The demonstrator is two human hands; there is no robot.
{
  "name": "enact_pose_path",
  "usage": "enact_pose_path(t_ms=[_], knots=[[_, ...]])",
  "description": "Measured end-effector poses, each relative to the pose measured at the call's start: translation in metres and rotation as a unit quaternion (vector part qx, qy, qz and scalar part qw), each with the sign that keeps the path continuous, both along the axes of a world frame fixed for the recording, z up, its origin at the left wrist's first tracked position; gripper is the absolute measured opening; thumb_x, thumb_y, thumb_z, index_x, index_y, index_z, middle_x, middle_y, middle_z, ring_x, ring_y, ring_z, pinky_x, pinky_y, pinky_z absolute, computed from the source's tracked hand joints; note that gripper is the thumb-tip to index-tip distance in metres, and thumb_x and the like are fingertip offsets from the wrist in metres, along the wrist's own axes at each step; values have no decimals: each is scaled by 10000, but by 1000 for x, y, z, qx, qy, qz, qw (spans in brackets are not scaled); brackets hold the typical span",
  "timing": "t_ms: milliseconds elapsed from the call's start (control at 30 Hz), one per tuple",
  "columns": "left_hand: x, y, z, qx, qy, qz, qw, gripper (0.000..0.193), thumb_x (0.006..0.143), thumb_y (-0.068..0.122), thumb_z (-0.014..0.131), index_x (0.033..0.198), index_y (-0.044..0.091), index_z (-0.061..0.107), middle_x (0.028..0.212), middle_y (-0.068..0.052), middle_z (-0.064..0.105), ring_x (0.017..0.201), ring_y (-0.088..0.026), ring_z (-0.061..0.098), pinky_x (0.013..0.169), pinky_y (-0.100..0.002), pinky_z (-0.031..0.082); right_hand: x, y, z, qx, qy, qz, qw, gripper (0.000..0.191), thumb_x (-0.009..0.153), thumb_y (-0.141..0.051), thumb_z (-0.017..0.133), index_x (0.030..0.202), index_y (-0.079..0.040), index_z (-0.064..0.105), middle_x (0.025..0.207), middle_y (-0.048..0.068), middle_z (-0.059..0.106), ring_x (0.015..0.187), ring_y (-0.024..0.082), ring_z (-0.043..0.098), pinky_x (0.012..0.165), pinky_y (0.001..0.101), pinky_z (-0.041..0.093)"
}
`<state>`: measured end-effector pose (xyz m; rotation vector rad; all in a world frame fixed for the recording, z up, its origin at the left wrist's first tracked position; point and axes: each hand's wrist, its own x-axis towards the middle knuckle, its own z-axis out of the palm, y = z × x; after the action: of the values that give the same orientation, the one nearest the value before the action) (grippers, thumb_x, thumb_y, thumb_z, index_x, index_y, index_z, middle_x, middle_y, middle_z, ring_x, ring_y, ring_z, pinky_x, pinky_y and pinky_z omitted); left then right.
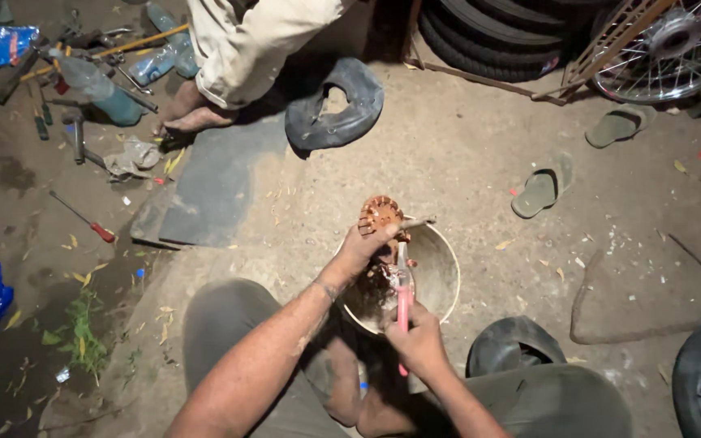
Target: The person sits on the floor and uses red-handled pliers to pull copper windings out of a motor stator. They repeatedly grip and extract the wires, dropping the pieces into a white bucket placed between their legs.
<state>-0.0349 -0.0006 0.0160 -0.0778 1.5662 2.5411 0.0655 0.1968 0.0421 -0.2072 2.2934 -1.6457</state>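
From the head camera, your left hand (pixel 359 247) is clamped around a round, toothed, rust-brown metal part (pixel 380 212), holding it over the 12 o'clock rim of a pale, dirt-stained bowl (pixel 440 272). Your right hand (pixel 417 341) is closed around the handle of a pink toothbrush (pixel 403 288), whose head points up toward the part; whether the bristles touch it, you cannot tell. The bowl sits on the ground between your knees, at the centre of the view.

The floor (pixel 464 154) is rough, dusty concrete, lit brightly in the middle and dark toward the edges. At 11 o'clock another person crouches barefoot beside a black rubber inner tube (pixel 334 105). At 10 o'clock lie scattered tools, plastic bottles and a red-handled screwdriver (pixel 83 217). At 1 o'clock stacked tyres (pixel 488 40) stand beside a spoked wheel (pixel 675 40), and two green sandals (pixel 544 186) lie at 2 o'clock.
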Motion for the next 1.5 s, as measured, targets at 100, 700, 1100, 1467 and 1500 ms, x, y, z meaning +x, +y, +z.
enact_pose_path(t_ms=[100,700,1100,1467,1500], knots=[[-3,-3,-8,-44,46,1,998,408,948,248,712,1226,-48,668,1070,-73,724,945,-134,673,846,-309,569,0,-2,2,34,11,23,999,164,744,-144,695,784,9,738,790,61,716,751,181,696,728,325,554],[8,-9,4,143,7,-122,982,447,895,119,600,1289,-92,607,1102,-116,738,930,-192,717,845,-323,604,32,-17,62,-494,-316,85,806,291,851,-149,813,852,-2,561,834,92,480,623,173,524,506,303,484],[28,-4,36,340,-70,-114,931,484,881,111,618,1320,-92,592,1111,-164,732,917,-237,738,843,-374,625,39,-15,80,-560,-333,128,748,414,824,-106,770,1026,-61,410,858,48,392,697,150,410,530,278,436],[29,8,25,435,-146,-164,873,393,907,264,581,1206,20,657,956,-122,726,705,-213,666,450,-311,453,25,-9,86,-636,-374,174,652,202,832,-110,711,837,-54,518,925,44,378,729,130,432,572,268,408],[30,10,28,447,-150,-175,864,399,902,271,578,1200,18,655,968,-134,731,701,-218,661,456,-311,453,25,-7,89,-652,-376,177,634,205,834,-113,712,838,-53,516,925,43,380,727,123,442,582,260,400]])
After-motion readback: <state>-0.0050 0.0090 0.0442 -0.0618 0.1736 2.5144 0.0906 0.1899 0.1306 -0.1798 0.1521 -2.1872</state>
